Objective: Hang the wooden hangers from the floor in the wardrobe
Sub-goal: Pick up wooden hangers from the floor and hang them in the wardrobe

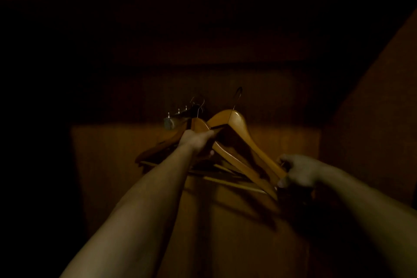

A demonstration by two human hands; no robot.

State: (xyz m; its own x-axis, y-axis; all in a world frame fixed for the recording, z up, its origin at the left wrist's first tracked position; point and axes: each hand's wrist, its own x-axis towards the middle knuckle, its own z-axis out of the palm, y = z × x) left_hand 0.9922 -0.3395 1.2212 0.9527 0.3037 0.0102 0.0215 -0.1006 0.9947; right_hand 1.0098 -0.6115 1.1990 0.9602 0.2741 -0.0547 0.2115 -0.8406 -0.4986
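Two bare arms reach up into the dark wardrobe (352, 142). Nearest, the right hand (297, 172) curls fingers and thumb round the low right tip of a wooden hanger (239, 124). Farther in, the left hand (197, 143) grips its left shoulder together with a second hanger (199, 124). The held hanger's long axis slopes down to the right, and its hook (238, 95) points up. Beyond, more hangers (158, 145) hang on a pegged metal rail (178, 114), left of the wardrobe's middle.

left hand (197, 142): bare | right hand (300, 172): bare | forearms (144, 198): bare
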